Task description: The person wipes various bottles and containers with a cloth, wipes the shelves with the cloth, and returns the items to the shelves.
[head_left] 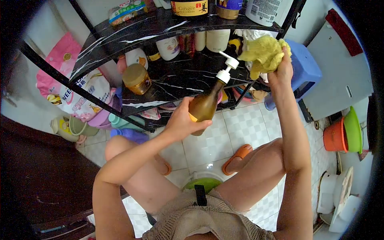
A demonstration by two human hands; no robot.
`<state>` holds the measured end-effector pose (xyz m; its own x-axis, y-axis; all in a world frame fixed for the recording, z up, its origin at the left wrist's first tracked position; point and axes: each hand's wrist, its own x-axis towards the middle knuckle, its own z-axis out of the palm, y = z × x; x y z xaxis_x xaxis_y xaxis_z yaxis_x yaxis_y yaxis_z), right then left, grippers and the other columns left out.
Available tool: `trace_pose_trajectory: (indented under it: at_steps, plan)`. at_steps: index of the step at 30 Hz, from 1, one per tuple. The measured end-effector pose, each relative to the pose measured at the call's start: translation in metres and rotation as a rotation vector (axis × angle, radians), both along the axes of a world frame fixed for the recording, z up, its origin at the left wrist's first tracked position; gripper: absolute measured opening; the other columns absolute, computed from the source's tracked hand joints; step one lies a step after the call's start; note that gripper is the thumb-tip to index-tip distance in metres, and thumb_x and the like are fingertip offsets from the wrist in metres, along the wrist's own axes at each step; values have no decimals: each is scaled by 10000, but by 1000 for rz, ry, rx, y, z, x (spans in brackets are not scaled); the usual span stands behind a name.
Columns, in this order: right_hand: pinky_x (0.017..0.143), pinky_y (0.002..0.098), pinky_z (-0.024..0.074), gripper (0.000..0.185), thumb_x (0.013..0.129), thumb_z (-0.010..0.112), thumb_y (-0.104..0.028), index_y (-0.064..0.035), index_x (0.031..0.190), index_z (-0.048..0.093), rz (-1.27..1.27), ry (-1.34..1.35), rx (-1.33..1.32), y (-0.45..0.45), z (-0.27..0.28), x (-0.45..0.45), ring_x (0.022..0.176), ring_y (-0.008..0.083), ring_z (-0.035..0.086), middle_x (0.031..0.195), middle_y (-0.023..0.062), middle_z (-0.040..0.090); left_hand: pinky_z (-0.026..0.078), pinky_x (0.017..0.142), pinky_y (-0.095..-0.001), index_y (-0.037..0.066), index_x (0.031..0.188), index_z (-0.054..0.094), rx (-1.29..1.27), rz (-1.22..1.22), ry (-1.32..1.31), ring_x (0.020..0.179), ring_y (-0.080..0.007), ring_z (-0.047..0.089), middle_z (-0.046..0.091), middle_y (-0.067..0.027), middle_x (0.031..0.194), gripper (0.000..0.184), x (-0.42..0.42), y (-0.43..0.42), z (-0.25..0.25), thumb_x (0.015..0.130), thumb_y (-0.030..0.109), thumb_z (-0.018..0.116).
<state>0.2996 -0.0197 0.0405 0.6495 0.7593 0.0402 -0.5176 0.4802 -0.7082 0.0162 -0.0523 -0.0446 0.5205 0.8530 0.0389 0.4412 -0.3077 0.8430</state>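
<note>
My left hand (186, 122) is wrapped round a brown pump bottle (206, 103) with a white pump head, tilted to the upper right in front of the rack. Its label is mostly hidden by my fingers. To the right, my right hand (283, 71) grips a crumpled yellow cloth (264, 56), raised near the rack's right end. The black marbled middle shelf (180, 76) lies just beyond the bottle, and a brown jar with a gold lid (136, 78) stands on its left part.
Bottles including a ginger-labelled one (190, 8) fill the top shelf. A blue plastic stool (304, 66) stands at the right, beside a grey-white cabinet (340, 68). Farther right are an orange bucket (335, 135) and a green basin (353, 130). A pink-and-white bag (76, 92) leans at the left.
</note>
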Motion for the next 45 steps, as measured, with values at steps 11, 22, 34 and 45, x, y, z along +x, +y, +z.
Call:
trace_pose_trajectory:
  at_steps: [11, 22, 34, 45]
  plan:
    - [968, 368, 393, 586, 953, 284, -477, 22, 1211, 450, 407, -267, 14, -4, -27, -54, 1075, 248, 535, 1178, 165, 554, 424, 880, -359, -30, 1155, 402, -16, -4, 11, 1021, -290, 547, 544, -195, 1090, 802, 5, -1, -2, 613, 432, 770]
    - [826, 298, 449, 687, 744, 732, -363, -12, 1238, 407, 428, -465, -242, -3, -34, -60, 938, 170, 559, 1027, 75, 563, 437, 863, -358, -3, 1177, 391, 229, 112, 46, 964, -274, 563, 559, -169, 1044, 772, 5, 2, -2, 619, 349, 791]
    - [813, 325, 479, 522, 875, 528, -472, -69, 1202, 470, 500, -177, -87, -7, -38, -71, 956, 178, 579, 1074, 74, 591, 406, 915, -347, -31, 1200, 391, -92, -130, -104, 1056, -273, 530, 534, -188, 1121, 808, 7, 2, 7, 637, 410, 766]
    - [931, 446, 422, 436, 946, 326, -385, -81, 1229, 459, 351, 143, -21, -7, -2, -49, 1085, 297, 520, 1192, 134, 535, 389, 928, -324, -21, 1201, 394, -182, -192, -261, 1044, -215, 516, 529, -150, 1120, 812, 5, 8, -4, 632, 415, 775]
